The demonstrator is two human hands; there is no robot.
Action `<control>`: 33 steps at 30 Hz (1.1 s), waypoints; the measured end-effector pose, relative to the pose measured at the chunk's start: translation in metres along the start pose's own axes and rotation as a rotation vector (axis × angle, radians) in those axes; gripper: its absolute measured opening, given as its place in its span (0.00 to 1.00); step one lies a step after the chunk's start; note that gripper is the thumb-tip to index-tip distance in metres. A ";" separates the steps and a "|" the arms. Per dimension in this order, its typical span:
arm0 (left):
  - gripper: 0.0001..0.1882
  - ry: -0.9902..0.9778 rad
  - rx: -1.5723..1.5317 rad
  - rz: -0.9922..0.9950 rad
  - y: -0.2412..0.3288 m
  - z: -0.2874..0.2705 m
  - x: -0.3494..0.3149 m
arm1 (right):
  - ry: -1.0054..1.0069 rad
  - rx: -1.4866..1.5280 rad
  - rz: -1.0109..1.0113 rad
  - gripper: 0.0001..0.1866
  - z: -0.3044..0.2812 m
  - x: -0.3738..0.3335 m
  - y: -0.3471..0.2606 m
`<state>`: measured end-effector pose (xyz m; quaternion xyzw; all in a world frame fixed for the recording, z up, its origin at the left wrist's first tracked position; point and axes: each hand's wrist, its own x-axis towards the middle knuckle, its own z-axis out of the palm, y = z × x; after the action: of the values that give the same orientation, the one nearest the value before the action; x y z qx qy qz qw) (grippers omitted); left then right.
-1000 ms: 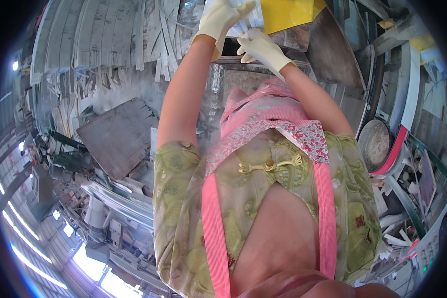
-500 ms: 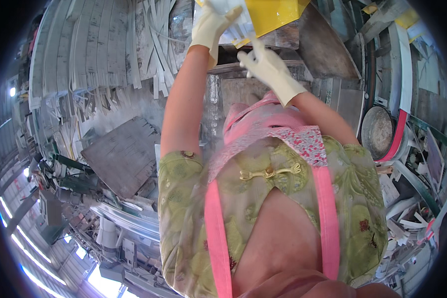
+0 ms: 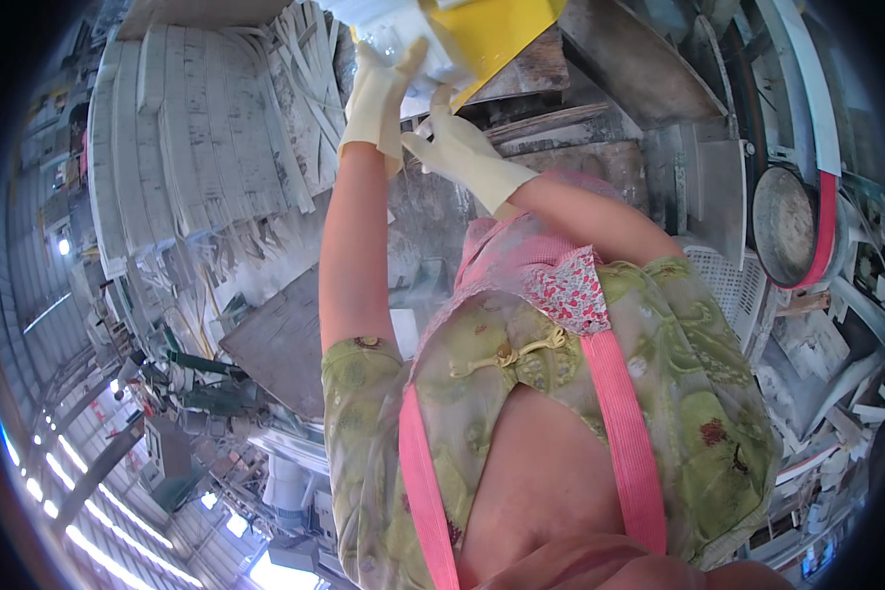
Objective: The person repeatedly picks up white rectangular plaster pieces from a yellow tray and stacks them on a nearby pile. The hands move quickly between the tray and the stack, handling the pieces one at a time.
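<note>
My left hand (image 3: 376,96), in a cream rubber glove, reaches to the top of the view. Its thumb and fingers stand apart against a glossy white plastic-like piece (image 3: 441,49), whose kind I cannot make out. Below and to the right is my right hand (image 3: 462,147), in a matching glove, fingers spread. Its raised fingertip meets or nearly meets the lower edge of the white piece. Beside that piece a bright yellow sheet (image 3: 497,34) slants down to a corner. The top edge of the view cuts off both white piece and sheet.
Long greyish-white strips (image 3: 206,138) lie stacked at the left, with thin loose strips (image 3: 310,93) beside them. Worn boards (image 3: 649,59) lean at the upper right. A round dusty pan (image 3: 785,226) and a white perforated basket (image 3: 728,285) stand at the right.
In the picture both hands have shifted left and lower, along with the white piece and yellow sheet, while the whole view has turned. My right hand is now closer to my left.
</note>
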<state>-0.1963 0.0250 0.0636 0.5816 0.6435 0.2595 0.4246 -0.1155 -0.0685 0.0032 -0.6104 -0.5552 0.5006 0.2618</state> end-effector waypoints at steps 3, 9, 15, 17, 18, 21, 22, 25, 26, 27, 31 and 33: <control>0.43 -0.042 -0.125 0.000 -0.004 -0.001 -0.008 | -0.073 -0.050 0.002 0.54 -0.012 -0.005 -0.009; 0.33 -0.101 -0.016 -0.002 0.002 -0.009 -0.023 | 0.061 0.082 -0.363 0.36 -0.028 -0.017 0.003; 0.38 0.018 0.047 -0.083 0.012 0.004 -0.002 | 0.310 0.034 -0.569 0.16 -0.189 -0.060 0.117; 0.37 0.123 0.086 -0.037 0.005 0.019 0.000 | 0.601 0.111 -0.531 0.15 -0.266 -0.110 0.182; 0.36 0.132 0.076 0.019 0.002 0.029 0.000 | 0.689 0.135 -0.327 0.14 -0.309 -0.144 0.216; 0.36 0.164 0.006 0.033 0.003 0.048 -0.005 | 1.324 -0.080 0.173 0.21 -0.404 -0.240 0.307; 0.36 0.176 -0.035 0.030 0.006 0.051 -0.008 | 1.295 -0.290 -0.079 0.25 -0.438 -0.270 0.330; 0.37 0.133 -0.054 -0.032 0.014 0.053 -0.013 | 1.204 -0.687 0.307 0.46 -0.485 -0.294 0.377; 0.37 0.126 -0.057 -0.043 0.015 0.050 -0.011 | 1.099 -0.774 0.326 0.48 -0.496 -0.293 0.385; 0.38 0.111 -0.049 -0.060 0.013 0.047 -0.011 | 0.971 -0.758 0.313 0.50 -0.505 -0.291 0.393; 0.43 0.130 -0.031 -0.081 -0.010 0.031 0.014 | 0.717 -0.665 0.186 0.55 -0.534 -0.276 0.407; 0.46 0.186 -0.012 -0.092 -0.024 0.022 0.026 | 0.663 -0.707 0.239 0.54 -0.542 -0.280 0.406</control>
<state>-0.1893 0.0422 0.0261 0.5225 0.7045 0.2963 0.3780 0.5749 -0.3034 -0.0662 -0.8475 -0.5041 0.0870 0.1420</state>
